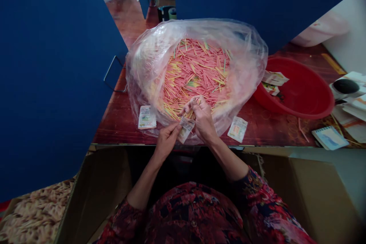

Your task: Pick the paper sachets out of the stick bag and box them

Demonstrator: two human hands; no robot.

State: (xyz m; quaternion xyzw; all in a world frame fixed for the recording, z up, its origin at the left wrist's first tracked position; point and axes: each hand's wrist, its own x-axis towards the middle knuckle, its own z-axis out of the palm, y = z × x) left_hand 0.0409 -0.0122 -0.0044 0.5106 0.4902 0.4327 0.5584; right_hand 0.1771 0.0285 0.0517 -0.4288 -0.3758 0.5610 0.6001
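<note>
A large clear plastic bag (246,53) stands open on the table, full of thin pink, yellow and green sticks (200,65). At its near edge my left hand (168,137) pinches a small printed packet (185,129) by its left side. My right hand (202,116) is closed around a small bunch of yellowish sticks (190,114) at the top of that packet. Another packet (147,117) lies to the left of my hands, by the bag, and one more packet (238,129) lies to the right, near the table's front edge.
A red basin (311,91) with some packets inside stands at the right. Beside it are a small notebook (330,137) and papers. Blue panels (57,65) rise at left and behind. Cardboard (320,194) is below the table edge.
</note>
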